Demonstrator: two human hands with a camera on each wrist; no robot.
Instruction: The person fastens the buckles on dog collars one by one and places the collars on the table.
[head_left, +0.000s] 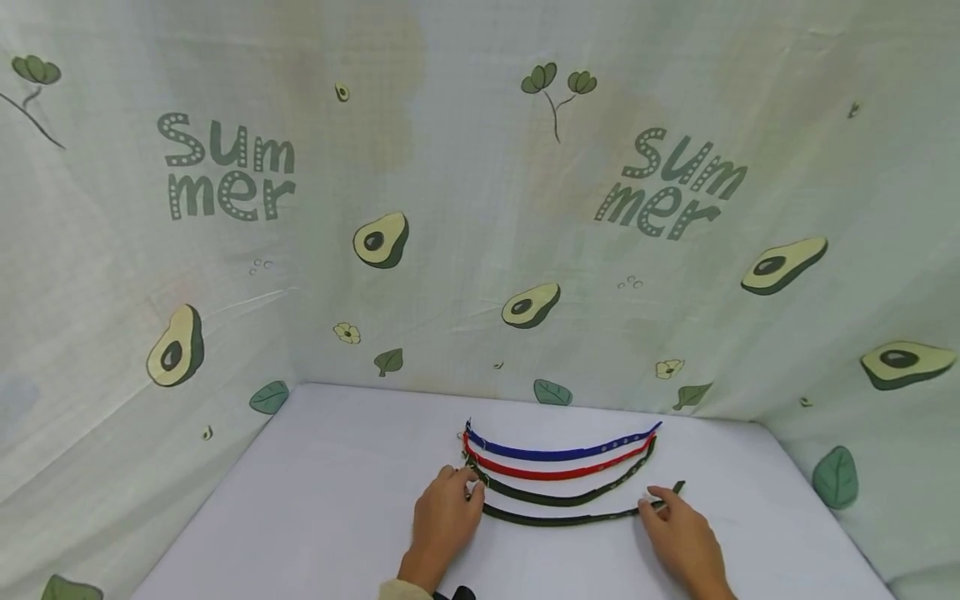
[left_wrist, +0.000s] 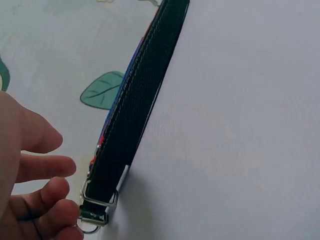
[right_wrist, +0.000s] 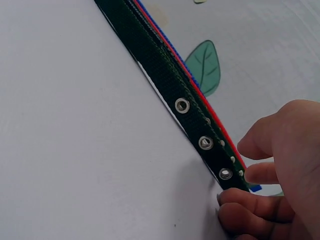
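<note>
Four pet collars lie in a fan of curves: a blue collar [head_left: 551,455] farthest, a red collar [head_left: 551,475], a dark green collar [head_left: 551,500], and a second dark green one nearest. My left hand [head_left: 447,512] is at their buckle ends, fingers loosely bent. In the left wrist view its fingertips sit beside the nearest collar's metal buckle [left_wrist: 100,197], with no pinch visible. My right hand [head_left: 681,533] is by the nearest collar's holed end; its fingers partly cover the tip beyond the metal eyelets [right_wrist: 205,143], and the thumb stays apart from them.
The collars lie on a white tabletop [head_left: 315,500]. Behind and at both sides hangs a pale cloth [head_left: 465,167] printed with avocados, leaves and the word "summer". Part of a dark object [head_left: 461,593] shows by the left wrist.
</note>
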